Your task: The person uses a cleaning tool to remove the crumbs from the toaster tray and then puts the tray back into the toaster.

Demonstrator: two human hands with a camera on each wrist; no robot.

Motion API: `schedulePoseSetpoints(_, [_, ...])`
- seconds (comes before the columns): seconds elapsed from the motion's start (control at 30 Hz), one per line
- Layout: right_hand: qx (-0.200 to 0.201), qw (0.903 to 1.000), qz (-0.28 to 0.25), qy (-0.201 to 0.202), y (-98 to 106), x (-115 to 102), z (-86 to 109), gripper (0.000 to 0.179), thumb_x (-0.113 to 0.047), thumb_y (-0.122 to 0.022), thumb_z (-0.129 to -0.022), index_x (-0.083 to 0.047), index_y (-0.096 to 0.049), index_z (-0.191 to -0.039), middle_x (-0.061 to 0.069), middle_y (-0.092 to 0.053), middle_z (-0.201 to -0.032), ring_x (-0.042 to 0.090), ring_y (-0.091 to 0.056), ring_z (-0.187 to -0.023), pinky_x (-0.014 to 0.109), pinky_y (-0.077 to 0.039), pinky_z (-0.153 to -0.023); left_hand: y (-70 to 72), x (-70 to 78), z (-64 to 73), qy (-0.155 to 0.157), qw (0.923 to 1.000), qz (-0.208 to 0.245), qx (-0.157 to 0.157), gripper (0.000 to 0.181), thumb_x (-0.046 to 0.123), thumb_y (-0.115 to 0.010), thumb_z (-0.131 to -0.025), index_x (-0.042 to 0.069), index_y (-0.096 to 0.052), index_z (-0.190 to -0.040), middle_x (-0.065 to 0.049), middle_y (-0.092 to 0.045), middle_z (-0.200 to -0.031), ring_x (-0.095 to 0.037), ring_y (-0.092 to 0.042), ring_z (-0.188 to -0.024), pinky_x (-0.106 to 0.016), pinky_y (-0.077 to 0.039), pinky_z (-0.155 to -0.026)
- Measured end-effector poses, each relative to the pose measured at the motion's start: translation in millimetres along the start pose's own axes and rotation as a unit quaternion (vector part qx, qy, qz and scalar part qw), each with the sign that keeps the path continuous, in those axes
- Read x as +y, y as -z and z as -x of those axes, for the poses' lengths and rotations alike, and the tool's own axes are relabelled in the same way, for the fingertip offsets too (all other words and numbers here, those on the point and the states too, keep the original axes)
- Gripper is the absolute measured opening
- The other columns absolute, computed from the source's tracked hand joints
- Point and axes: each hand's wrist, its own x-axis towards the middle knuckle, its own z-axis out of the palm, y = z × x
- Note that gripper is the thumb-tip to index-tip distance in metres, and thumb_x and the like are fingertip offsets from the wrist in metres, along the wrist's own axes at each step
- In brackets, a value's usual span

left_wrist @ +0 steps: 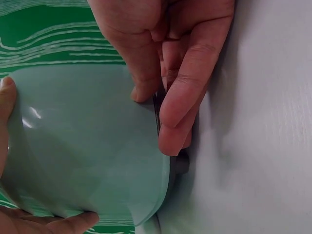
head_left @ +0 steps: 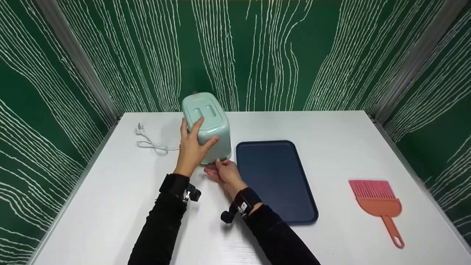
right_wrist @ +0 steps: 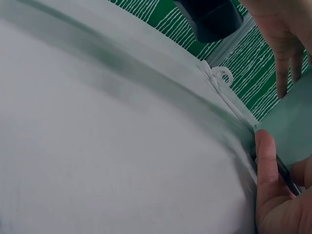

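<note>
A mint-green toaster (head_left: pixel 217 143) with a lid (head_left: pixel 215 123) over its top stands near the back of the white table. My left hand (head_left: pixel 190 152) holds its near end, thumb on the end face and fingers along the lid and side. Low on that same end, my right hand (head_left: pixel 229 175) pinches the thin dark bottom edge (left_wrist: pixel 156 105), thumb on the outer face and fingers underneath. The left wrist view shows a dark foot (left_wrist: pixel 182 163) beside those fingertips. In the right wrist view, fingers (right_wrist: pixel 266 163) lie close along the tabletop.
A white power cord (head_left: pixel 158 147) with its plug (head_left: pixel 140 129) lies left of the toaster. Right of it is a navy blue tray (head_left: pixel 276 184). An orange dustpan with a pink-bristled brush (head_left: pixel 379 206) lies far right. Green patterned walls (head_left: pixel 257 55) enclose the table.
</note>
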Motion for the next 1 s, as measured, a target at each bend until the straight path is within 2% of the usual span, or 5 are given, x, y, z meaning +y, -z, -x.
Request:
schedulePoseSetpoints(0.3, [-0.002, 0.9998, 0.018, -0.005, 1.4, 0.8, 1.6, 0.022, -0.014, -0.048, -0.116, 0.004, -0.059, -0.109, 0.026, -0.080, -0.103, 0.010, -0.075, -0.065, 0.020, -0.062, -0.063, -0.4, -1.0, 1.7, 0.002, 1.0000, 0.005, -0.002, 0.088, 0.057, -0.082, -0.090, 0.027, -0.044, -0.163, -0.031, -0.009, -0.176, -0.058, -0.035, -0.154, -0.068, -0.046, -0.116])
schedulePoseSetpoints(0.43, [-0.006, 0.9998, 0.020, -0.003, 2.0, 1.6, 1.5, 0.024, -0.013, -0.047, -0.116, 0.008, -0.060, -0.114, 0.020, -0.080, -0.093, 0.011, -0.076, -0.067, 0.020, -0.062, -0.064, -0.8, -1.5, 2.5, 0.007, 1.0000, 0.004, -0.005, 0.087, 0.057, -0.081, -0.091, 0.028, -0.044, -0.163, -0.031, -0.009, -0.176, -0.058, -0.037, -0.153, -0.068, -0.047, -0.114])
schedulePoseSetpoints(0.6, [-0.011, 0.9998, 0.019, -0.003, 1.8, 1.1, 1.7, 0.026, -0.012, -0.047, -0.116, 0.010, -0.060, -0.118, 0.018, -0.080, -0.090, 0.013, -0.077, -0.069, 0.020, -0.063, -0.065, -0.5, -2.6, 2.0, 0.010, 0.9999, 0.003, -0.007, 0.087, 0.057, -0.081, -0.091, 0.029, -0.044, -0.164, -0.030, -0.008, -0.177, -0.059, -0.040, -0.151, -0.068, -0.048, -0.113])
schedulePoseSetpoints(0.8, [-0.014, 0.9997, 0.019, 0.003, 1.5, 2.1, -0.6, 0.024, -0.012, -0.047, -0.115, 0.008, -0.060, -0.114, 0.015, -0.080, -0.088, 0.012, -0.077, -0.069, 0.020, -0.063, -0.066, 0.6, -2.8, 0.9, 0.011, 0.9999, 0.007, -0.010, 0.087, 0.058, -0.081, -0.091, 0.028, -0.044, -0.164, -0.029, -0.007, -0.177, -0.058, -0.037, -0.153, -0.068, -0.047, -0.115])
schedulePoseSetpoints(1.0, [-0.012, 0.9993, 0.028, 0.023, 0.4, 4.1, -1.0, 0.028, -0.013, -0.046, -0.116, 0.010, -0.061, -0.109, 0.007, -0.075, -0.074, 0.008, -0.075, -0.062, 0.018, -0.061, -0.063, 2.2, -3.8, -1.0, 0.013, 0.9998, 0.011, -0.011, 0.087, 0.058, -0.080, -0.092, 0.027, -0.043, -0.164, -0.030, -0.007, -0.177, -0.057, -0.033, -0.156, -0.067, -0.044, -0.118])
